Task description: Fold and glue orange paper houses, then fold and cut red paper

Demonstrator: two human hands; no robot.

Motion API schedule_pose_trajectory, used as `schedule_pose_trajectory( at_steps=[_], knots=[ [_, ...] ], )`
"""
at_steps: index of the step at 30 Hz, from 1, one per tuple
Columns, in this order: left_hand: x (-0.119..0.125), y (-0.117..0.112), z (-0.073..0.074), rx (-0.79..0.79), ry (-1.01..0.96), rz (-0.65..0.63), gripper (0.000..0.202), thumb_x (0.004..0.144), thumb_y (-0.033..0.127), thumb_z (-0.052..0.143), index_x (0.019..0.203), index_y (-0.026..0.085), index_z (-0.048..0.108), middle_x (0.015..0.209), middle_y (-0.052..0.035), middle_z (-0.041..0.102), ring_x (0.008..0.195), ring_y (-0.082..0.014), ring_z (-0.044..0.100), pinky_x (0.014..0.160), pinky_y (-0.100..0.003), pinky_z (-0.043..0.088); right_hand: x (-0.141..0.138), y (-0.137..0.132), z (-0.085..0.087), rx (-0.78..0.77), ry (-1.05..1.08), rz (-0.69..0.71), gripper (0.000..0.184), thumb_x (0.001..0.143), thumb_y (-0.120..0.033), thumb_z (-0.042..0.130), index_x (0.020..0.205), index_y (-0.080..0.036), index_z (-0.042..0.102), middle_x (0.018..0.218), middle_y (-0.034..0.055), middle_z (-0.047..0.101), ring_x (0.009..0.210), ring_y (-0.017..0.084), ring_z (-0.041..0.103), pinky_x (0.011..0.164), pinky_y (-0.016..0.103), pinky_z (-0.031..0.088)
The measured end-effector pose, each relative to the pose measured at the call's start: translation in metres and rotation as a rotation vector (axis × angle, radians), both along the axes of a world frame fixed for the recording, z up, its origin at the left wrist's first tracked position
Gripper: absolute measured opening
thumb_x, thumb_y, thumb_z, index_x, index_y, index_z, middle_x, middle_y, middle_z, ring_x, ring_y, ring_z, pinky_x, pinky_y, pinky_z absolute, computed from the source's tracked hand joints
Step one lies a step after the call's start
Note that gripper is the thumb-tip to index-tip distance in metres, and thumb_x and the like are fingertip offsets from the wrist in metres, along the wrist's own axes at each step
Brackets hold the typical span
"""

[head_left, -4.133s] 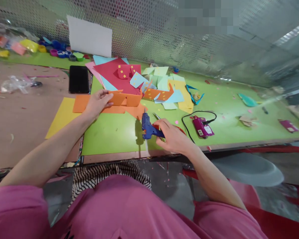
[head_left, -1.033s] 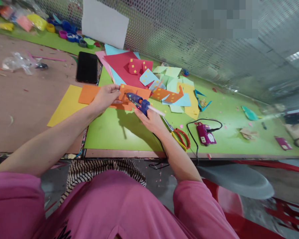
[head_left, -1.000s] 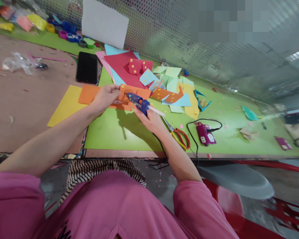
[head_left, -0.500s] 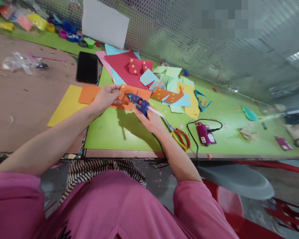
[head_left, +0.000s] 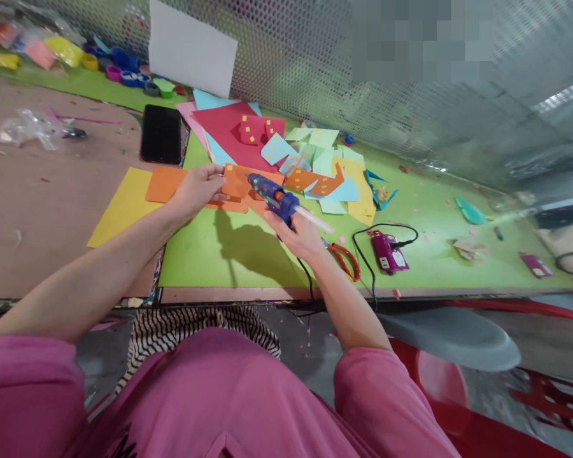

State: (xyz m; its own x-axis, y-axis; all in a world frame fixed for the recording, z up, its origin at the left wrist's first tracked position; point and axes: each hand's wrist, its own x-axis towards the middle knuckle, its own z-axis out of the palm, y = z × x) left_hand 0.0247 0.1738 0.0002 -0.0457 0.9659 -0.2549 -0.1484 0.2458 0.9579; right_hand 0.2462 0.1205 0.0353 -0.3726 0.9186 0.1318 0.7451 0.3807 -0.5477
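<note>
My left hand [head_left: 200,188] pinches the left edge of an orange paper piece [head_left: 236,182] that carries a small yellow square near its top corner. In my right hand [head_left: 300,234] is a blue glue gun [head_left: 273,193], its clear glue stick poking out of the back and its nozzle pointing left, over the orange paper. Another orange sheet [head_left: 165,184] and a yellow sheet [head_left: 123,207] lie under and beside my left wrist. Scissors with red handles [head_left: 346,261] lie partly behind my right hand.
Cut papers with yellow squares, among them an orange one [head_left: 318,183] and a red one [head_left: 277,125], lie beyond my hands. A black phone [head_left: 161,133] is at the left. A purple power adapter [head_left: 389,252] with a black cable sits right, near a blue triangular frame [head_left: 381,191].
The glue gun has shifted right along the orange paper, and my right hand with it, covering more of the scissors. My left hand keeps its hold. The whole view has shifted slightly.
</note>
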Motion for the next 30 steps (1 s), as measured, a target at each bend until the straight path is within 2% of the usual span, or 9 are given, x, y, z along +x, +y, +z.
schedule_pose_trajectory(
  at_steps=[3,5,8,11,18,21,24,27,30],
  knots=[
    [0.0,0.0,-0.001,-0.006,0.008,-0.006,0.017,0.089,0.005,0.057,0.09,0.019,0.067,0.066,0.0054,0.062,0.057,-0.0074,0.064,0.077,-0.024,0.064,0.026,-0.007,0.012,0.072,-0.037,-0.041,0.038,0.094,-0.063,0.056,0.099,-0.025,0.058,0.095,0.0072,0.066,0.084,0.023,0.062,0.077,0.039,0.05],
    [-0.001,-0.001,-0.001,-0.003,0.016,-0.005,0.016,0.089,0.006,0.058,0.093,0.018,0.067,0.064,0.0062,0.06,0.055,-0.0071,0.063,0.076,-0.024,0.064,0.052,-0.008,0.014,0.118,-0.15,-0.093,0.038,0.089,-0.059,0.064,0.102,-0.025,0.057,0.101,0.0093,0.067,0.089,0.026,0.063,0.078,0.04,0.049],
    [-0.001,-0.002,-0.001,0.0,0.01,0.008,0.016,0.089,0.004,0.06,0.092,0.018,0.067,0.063,0.0069,0.06,0.057,-0.0062,0.063,0.077,-0.022,0.063,0.091,-0.008,0.009,0.107,-0.349,-0.219,0.037,0.085,-0.051,0.067,0.105,-0.022,0.057,0.108,0.0141,0.067,0.094,0.031,0.063,0.077,0.041,0.048],
    [0.0,-0.005,0.002,-0.009,-0.007,0.01,0.018,0.089,0.002,0.059,0.088,0.018,0.067,0.069,0.0059,0.067,0.06,-0.0048,0.062,0.077,-0.021,0.063,0.121,-0.013,-0.002,0.034,-0.459,-0.296,0.036,0.084,-0.048,0.068,0.105,-0.02,0.057,0.109,0.0162,0.067,0.097,0.033,0.064,0.078,0.042,0.049],
    [0.0,-0.009,0.006,-0.018,0.007,0.021,0.02,0.09,0.002,0.06,0.084,0.02,0.067,0.072,0.0063,0.073,0.06,-0.0064,0.064,0.08,-0.027,0.065,0.144,-0.035,-0.02,-0.047,-0.436,-0.26,0.033,0.087,-0.037,0.065,0.113,-0.018,0.059,0.113,0.0165,0.069,0.103,0.033,0.065,0.087,0.043,0.051],
    [0.0,-0.009,0.006,-0.017,0.011,0.011,0.019,0.089,0.004,0.061,0.083,0.021,0.067,0.075,0.0056,0.075,0.064,-0.0081,0.066,0.082,-0.03,0.067,0.158,-0.022,-0.017,-0.07,-0.422,-0.213,0.036,0.082,-0.031,0.068,0.115,-0.018,0.061,0.115,0.015,0.07,0.106,0.032,0.065,0.092,0.045,0.051],
    [0.0,-0.01,0.007,-0.018,0.018,0.016,0.02,0.089,0.003,0.06,0.083,0.021,0.066,0.073,0.006,0.074,0.061,-0.0071,0.064,0.082,-0.029,0.067,0.179,0.001,-0.01,-0.088,-0.416,-0.175,0.036,0.077,-0.028,0.07,0.111,-0.019,0.063,0.113,0.0139,0.07,0.108,0.032,0.065,0.096,0.047,0.051],
    [0.001,-0.01,0.007,-0.023,0.018,0.021,0.019,0.089,0.003,0.06,0.084,0.021,0.066,0.071,0.007,0.071,0.058,-0.005,0.061,0.081,-0.026,0.066,0.196,0.019,-0.007,-0.07,-0.403,-0.178,0.036,0.077,-0.03,0.069,0.111,-0.018,0.063,0.115,0.0157,0.069,0.111,0.033,0.064,0.1,0.05,0.049],
    [0.001,-0.009,0.007,-0.028,0.015,0.025,0.019,0.09,0.002,0.06,0.085,0.02,0.066,0.073,0.0075,0.07,0.057,-0.0035,0.06,0.078,-0.023,0.065,0.205,0.019,-0.013,-0.049,-0.382,-0.203,0.042,0.079,-0.035,0.067,0.116,-0.016,0.062,0.118,0.0187,0.068,0.11,0.034,0.064,0.097,0.051,0.05]
  ],
)
